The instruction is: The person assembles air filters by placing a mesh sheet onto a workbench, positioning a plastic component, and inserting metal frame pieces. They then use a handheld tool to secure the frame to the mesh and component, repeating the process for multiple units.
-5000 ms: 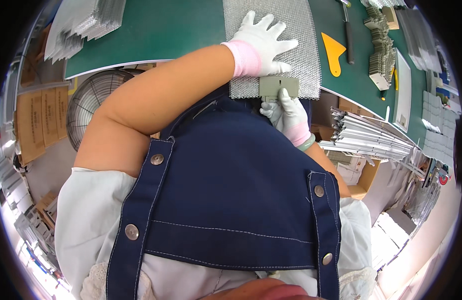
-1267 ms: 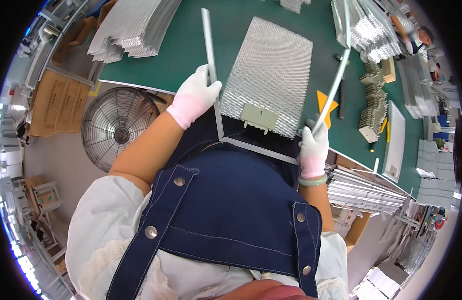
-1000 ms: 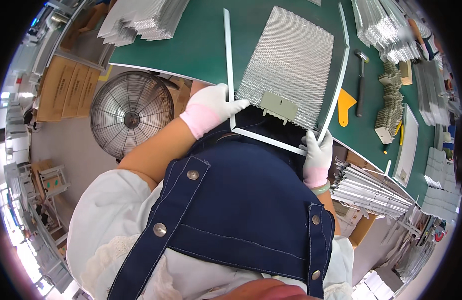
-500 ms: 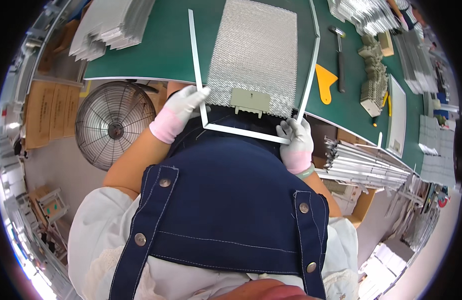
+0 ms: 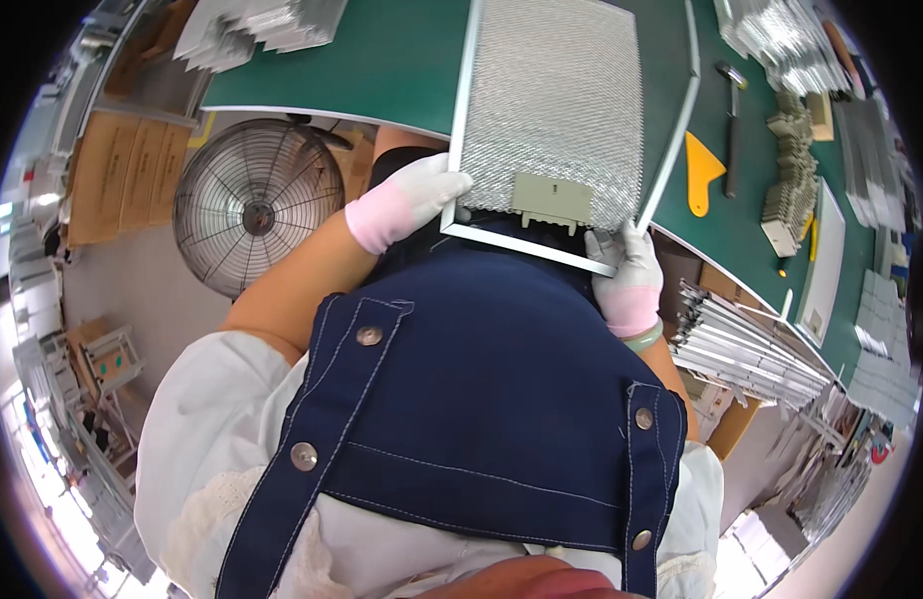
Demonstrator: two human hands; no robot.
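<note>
Frame [image 5: 531,250] by mesh [image 5: 551,100], near edge of table [image 5: 382,75]
L hand [image 5: 412,195] + R hand [image 5: 629,278]: fingers gripping frame nr corners; uneven push could buckle mesh.

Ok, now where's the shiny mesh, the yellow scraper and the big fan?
Shiny mesh [image 5: 556,100]: head view, on the middle of the sheet.
Yellow scraper [image 5: 702,168]: head view, on its middle, where it narrows toward the handle.
Big fan [image 5: 258,218]: head view, on the hub of its round grille.

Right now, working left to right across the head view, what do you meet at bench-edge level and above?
Cardboard boxes → fan → left hand → beige plastic piece → right hand → yellow scraper → hammer.
</note>
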